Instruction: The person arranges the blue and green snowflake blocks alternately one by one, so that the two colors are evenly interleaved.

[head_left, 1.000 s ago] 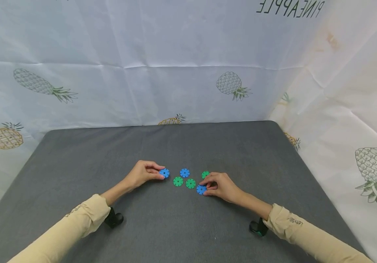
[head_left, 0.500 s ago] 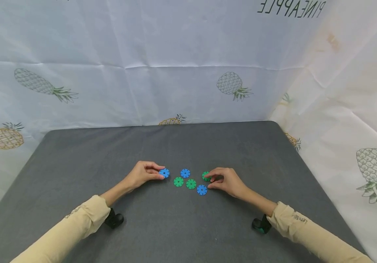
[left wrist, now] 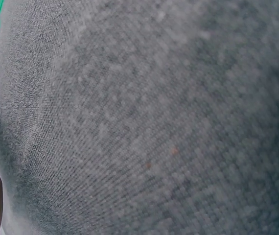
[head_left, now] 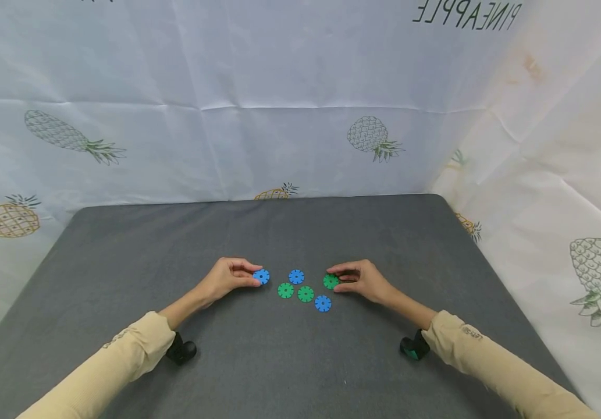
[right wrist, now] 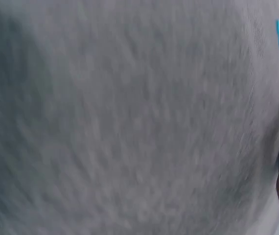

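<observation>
Left hand point(head_left: 227, 277) is pinching blue disc point(head_left: 262, 277) at its 3 o'clock; right hand point(head_left: 364, 281), green disc point(head_left: 330, 281) at its 9 o'clock.

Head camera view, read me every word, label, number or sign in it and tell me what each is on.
"PINEAPPLE", mirror-reversed, on the white pineapple-print fabric backdrop, upper right.
Dark marks at the backdrop's top edge, left of centre: cut off, unreadable.
Beige left sleeve: small dark marking, too small to read.
Beige right sleeve: small dark marking, likewise unreadable.
Flat round notched blue discs and green discs: no lettering visible.
</observation>
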`<state>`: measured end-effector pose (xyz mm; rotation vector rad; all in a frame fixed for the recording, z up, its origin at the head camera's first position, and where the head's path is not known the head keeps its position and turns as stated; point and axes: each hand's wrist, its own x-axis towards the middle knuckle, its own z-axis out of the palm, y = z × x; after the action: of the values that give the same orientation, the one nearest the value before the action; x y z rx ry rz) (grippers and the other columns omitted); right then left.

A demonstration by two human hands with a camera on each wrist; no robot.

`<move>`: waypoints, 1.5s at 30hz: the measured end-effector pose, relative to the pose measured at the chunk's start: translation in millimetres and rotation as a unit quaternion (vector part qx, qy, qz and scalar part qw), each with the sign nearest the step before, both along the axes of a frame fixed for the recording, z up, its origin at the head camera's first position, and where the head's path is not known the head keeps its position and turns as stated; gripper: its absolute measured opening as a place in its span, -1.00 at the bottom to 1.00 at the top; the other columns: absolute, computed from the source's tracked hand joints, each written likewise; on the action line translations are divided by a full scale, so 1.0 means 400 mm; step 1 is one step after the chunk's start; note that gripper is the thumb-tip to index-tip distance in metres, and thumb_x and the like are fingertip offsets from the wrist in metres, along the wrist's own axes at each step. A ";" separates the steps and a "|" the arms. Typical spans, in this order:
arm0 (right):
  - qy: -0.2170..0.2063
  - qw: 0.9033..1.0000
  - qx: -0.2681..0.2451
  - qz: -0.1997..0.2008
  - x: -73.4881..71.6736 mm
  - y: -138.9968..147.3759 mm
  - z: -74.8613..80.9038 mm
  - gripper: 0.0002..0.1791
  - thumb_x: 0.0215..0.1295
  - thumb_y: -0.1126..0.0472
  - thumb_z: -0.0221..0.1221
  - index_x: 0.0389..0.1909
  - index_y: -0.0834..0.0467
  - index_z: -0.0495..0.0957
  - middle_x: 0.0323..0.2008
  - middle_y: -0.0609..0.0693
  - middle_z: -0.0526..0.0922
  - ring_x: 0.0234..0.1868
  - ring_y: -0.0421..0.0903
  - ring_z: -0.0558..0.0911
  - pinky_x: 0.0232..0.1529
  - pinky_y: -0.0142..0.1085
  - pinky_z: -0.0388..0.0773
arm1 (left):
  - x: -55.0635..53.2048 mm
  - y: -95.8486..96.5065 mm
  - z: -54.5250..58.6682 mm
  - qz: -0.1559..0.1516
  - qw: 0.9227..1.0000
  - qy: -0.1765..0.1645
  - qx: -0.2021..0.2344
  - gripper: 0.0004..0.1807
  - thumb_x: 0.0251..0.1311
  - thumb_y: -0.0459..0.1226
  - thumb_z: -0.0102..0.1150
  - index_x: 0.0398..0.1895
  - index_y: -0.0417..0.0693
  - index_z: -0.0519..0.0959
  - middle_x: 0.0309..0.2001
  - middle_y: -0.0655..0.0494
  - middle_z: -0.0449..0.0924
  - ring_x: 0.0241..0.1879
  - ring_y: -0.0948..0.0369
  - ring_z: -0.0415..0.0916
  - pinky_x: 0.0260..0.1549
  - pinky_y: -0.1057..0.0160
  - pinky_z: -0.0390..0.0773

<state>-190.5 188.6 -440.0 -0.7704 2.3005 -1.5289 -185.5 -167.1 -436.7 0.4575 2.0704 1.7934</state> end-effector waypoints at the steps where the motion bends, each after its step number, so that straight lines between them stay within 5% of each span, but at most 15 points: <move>1: -0.006 1.000 0.001 0.009 -0.006 0.002 0.000 -0.54 0.06 0.45 0.34 0.05 0.42 0.56 0.04 0.30 0.58 0.08 0.17 0.56 0.01 -0.28 0.52 | 0.000 -0.001 -0.001 -0.003 1.000 0.000 -0.001 -0.62 0.11 -0.42 0.32 -0.02 -0.47 0.56 0.01 -0.26 0.59 -0.24 0.31 0.64 -0.20 0.27 0.59; 13: 0.024 0.993 0.065 0.097 -0.072 0.014 -0.002 -0.58 0.09 0.36 0.35 0.04 0.29 0.62 0.02 0.15 0.63 0.04 -0.02 0.60 0.01 -0.34 0.51 | -0.012 0.002 -0.006 -0.024 1.000 -0.007 0.001 -0.61 0.13 -0.43 0.30 0.01 -0.47 0.53 -0.04 -0.25 0.61 -0.22 0.30 0.63 -0.18 0.28 0.59; 45: -0.007 0.995 0.037 0.092 -0.078 0.021 -0.014 -0.63 0.04 0.39 0.37 -0.06 0.30 0.66 -0.05 0.16 0.67 0.01 -0.07 0.63 -0.03 -0.32 0.54 | -0.106 -0.005 -0.013 0.075 0.997 0.012 -0.008 -0.58 0.10 -0.37 0.35 0.03 -0.39 0.58 0.04 -0.18 0.59 -0.15 0.33 0.64 -0.14 0.28 0.58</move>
<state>-221.7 197.0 -445.6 -0.9206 2.1954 -1.3566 -228.1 -169.0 -442.0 0.3270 2.1863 1.8613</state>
